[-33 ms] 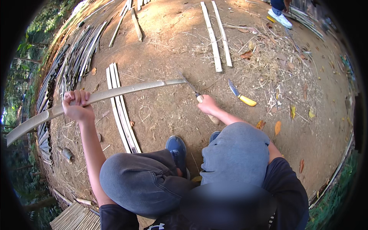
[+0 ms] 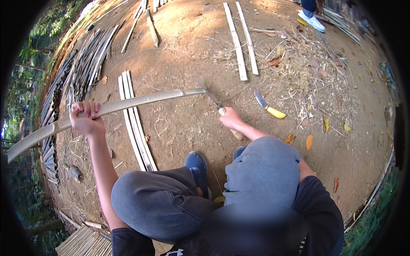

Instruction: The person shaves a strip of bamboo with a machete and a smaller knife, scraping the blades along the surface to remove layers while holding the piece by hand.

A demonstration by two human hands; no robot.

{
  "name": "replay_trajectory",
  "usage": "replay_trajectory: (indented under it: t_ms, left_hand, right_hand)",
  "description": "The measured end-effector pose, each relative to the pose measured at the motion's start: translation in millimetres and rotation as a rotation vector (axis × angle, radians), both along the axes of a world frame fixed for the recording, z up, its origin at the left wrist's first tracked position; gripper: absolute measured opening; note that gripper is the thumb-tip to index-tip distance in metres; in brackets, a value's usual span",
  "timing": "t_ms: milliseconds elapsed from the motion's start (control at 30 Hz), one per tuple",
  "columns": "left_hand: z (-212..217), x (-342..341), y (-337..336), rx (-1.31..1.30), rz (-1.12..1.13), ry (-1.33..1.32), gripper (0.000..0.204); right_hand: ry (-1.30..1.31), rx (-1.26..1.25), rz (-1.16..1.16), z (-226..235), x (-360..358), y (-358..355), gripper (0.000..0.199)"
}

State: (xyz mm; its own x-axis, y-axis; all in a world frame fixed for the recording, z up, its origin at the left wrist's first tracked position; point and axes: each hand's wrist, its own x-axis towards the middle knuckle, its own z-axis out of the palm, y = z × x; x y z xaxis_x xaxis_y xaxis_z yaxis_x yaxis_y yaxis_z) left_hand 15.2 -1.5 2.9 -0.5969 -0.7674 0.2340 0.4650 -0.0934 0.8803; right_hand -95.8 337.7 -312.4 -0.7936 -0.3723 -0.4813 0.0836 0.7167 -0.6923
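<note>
Bamboo strip (image 2: pixel 128 104): long, pale, curved, running from the far left edge across to mid-frame, held above the dirt ground (image 2: pixel 179 128). Your left hand (image 2: pixel 86 119) is clenched around it, fingers wrapped over the top, arm stretched out from the lower edge. Beneath and just right of that hand, a few flat bamboo slats (image 2: pixel 136 123) lie side by side on the ground. Further left, a pile of dark bamboo poles (image 2: pixel 81 68) lines the edge. The strip's right end meets the blade of a knife (image 2: pixel 212 99); your right hand (image 2: pixel 232 118) is closed on its pale handle. Right of that, well apart, a yellow-handled knife (image 2: pixel 268 106) lies on the dirt. Two pale slats (image 2: pixel 241 42) lie beyond it. Another person's white shoe (image 2: pixel 314 20) shows top right.
</note>
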Motion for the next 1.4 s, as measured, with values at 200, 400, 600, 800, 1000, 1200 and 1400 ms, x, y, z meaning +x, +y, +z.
replay_trajectory:
  t_ms: [200, 400, 600, 800, 1000, 1200, 1400]
  left_hand:
    - [0, -1, 0, 0.028, -0.013, -0.005, 0.015]
    - [-1, 7, -4, 0.017, -0.025, -0.001, 0.013]
    - [1, 0, -1, 0.044, 0.008, -0.001, 0.014]
    - [1, 0, 3, 0.045, 0.081, -0.022, 0.015]
    - [2, -3, 8, 0.043, 0.091, -0.035, 0.017]
    - [-1, -1, -3, 0.018, 0.089, -0.034, 0.018]
    - [-5, 2, -11, 0.036, 0.105, -0.051, 0.018]
  right_hand:
    - [0.042, 0.025, -0.024, -26, 0, 18, 0.018]
    - [-0.02, -0.027, 0.024, 16, 7, 4, 0.022]
    - [0.161, -0.097, 0.032, -1, 29, 5, 0.026]
    - [-0.017, -0.022, 0.017, 12, -3, -12, 0.02]
    - [0.038, -0.093, 0.006, 0, 11, -8, 0.016]
    - [-0.045, -0.007, -0.014, 1, -3, -12, 0.021]
    - [0.003, 0.044, 0.012, 22, 22, 3, 0.024]
